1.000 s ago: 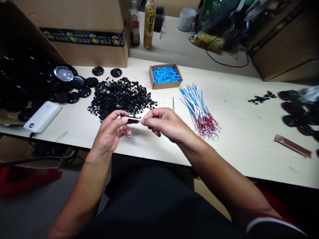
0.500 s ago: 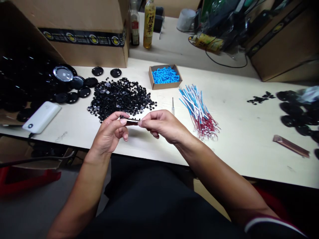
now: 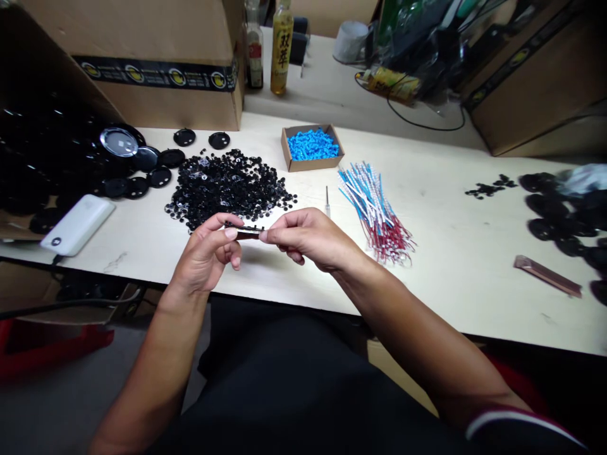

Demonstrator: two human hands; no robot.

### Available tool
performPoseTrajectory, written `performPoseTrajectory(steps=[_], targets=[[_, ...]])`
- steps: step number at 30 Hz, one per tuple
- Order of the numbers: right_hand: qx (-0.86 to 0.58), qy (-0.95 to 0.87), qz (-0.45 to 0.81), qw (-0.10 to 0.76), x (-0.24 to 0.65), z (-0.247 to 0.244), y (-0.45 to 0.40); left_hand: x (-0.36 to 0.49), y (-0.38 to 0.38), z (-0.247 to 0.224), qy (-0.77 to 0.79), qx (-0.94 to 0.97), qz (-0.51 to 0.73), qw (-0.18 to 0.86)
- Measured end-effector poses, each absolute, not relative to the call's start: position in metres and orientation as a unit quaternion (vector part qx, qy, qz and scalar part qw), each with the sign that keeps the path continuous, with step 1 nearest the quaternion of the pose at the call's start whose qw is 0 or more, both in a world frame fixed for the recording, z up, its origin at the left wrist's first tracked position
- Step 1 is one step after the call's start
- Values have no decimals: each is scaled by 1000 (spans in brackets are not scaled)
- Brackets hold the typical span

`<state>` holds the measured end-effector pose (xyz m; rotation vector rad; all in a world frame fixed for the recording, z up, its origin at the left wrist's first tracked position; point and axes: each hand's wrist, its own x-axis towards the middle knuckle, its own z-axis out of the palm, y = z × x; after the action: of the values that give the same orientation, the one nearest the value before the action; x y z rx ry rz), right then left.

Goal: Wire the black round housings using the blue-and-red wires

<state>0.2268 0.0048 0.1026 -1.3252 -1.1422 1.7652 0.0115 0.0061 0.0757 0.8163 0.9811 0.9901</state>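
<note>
Between my two hands, just above the table's near part, is a black plastic cover [image 3: 249, 229], seen nearly edge-on with small pegs along its upper side. My left hand [image 3: 203, 253] grips its left end between thumb and fingers. Its right end is pinched by the thumb and forefinger of my right hand [image 3: 310, 237]. Fingers hide both ends. Beyond my hands spreads a heap of small black round parts [image 3: 232, 183]. A thin screwdriver [image 3: 327, 201] with a clear handle lies past my right hand, and beside it is a bundle of blue, white and red wires [image 3: 377, 212].
An open cardboard box of blue pieces [image 3: 289, 158] stands behind the heap. Black round covers [image 3: 160, 177] and a white power bank [image 3: 78, 224] lie left. To the right are a brownish strip [image 3: 547, 276] and more black discs [image 3: 545, 229]. Bottles [image 3: 281, 54] stand at the back.
The camera view has shifted very slightly. Both hands keep the same grip on the black cover.
</note>
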Motion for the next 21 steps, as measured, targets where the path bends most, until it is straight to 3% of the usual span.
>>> performPoseTrajectory(steps=[11, 21], targets=[[-459, -369, 744, 317, 228, 99, 9, 10, 6, 74, 410, 339, 444, 721], [-434, -399, 728, 351, 229, 91, 7, 12, 9, 73, 374, 326, 440, 749]])
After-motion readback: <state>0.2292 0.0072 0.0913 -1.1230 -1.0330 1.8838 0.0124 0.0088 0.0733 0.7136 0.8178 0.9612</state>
